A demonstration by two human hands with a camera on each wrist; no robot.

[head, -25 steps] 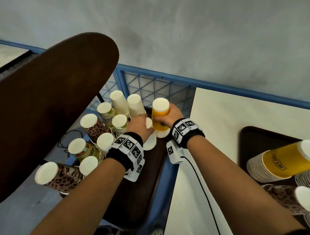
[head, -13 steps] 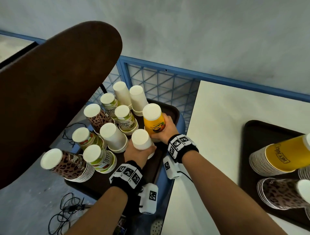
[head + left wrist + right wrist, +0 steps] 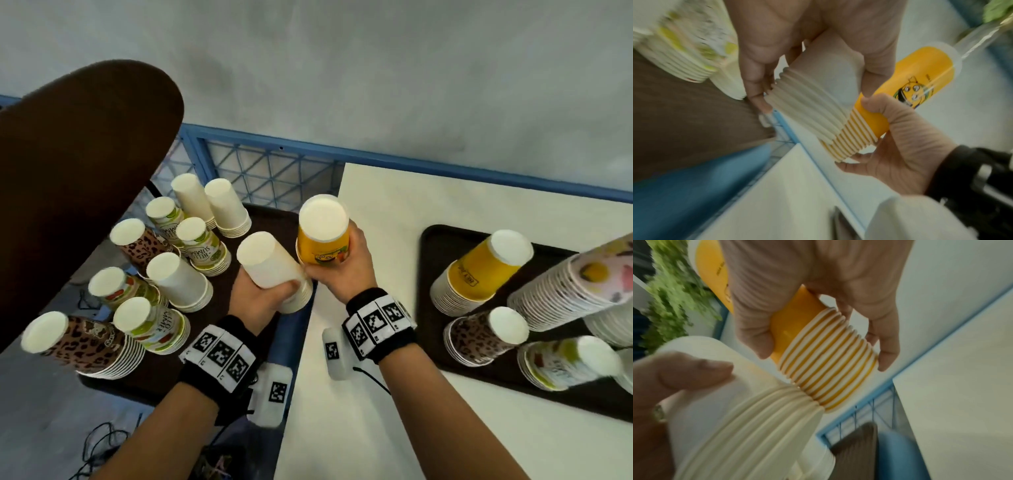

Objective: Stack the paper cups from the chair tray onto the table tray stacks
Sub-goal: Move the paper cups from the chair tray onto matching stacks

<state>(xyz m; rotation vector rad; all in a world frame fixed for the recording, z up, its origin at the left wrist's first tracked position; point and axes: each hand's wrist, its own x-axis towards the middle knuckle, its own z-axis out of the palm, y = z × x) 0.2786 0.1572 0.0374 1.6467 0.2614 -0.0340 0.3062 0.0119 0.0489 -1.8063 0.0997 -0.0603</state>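
My left hand (image 3: pixel 265 296) grips an upside-down stack of plain white cups (image 3: pixel 269 265) (image 3: pixel 812 104) (image 3: pixel 748 410), lifted above the right edge of the dark chair tray (image 3: pixel 144 380). My right hand (image 3: pixel 337 270) holds a stack of yellow cups (image 3: pixel 323 241) (image 3: pixel 898 100) (image 3: pixel 824 356) beside it, over the gap between chair and table. The two stacks touch at their rims. On the table, the dark table tray (image 3: pixel 435 236) carries a yellow stack (image 3: pixel 476 274), a leopard-print stack (image 3: pixel 479 337) and a tall printed stack (image 3: pixel 568 291).
Several other upside-down stacks stand on the chair tray: white (image 3: pixel 178 281), green-printed (image 3: pixel 202 248), leopard-print (image 3: pixel 78 342). The brown chair back (image 3: pixel 75 171) rises at the left. A blue wire-mesh frame (image 3: pixel 267 171) runs behind. The white table (image 3: pixel 383 212) lies to the right. Cables lie on the floor.
Both hands have lifted their stacks off the chair tray and carried them up and to the right, toward the table edge. The head view has swung right, showing more of the table tray.
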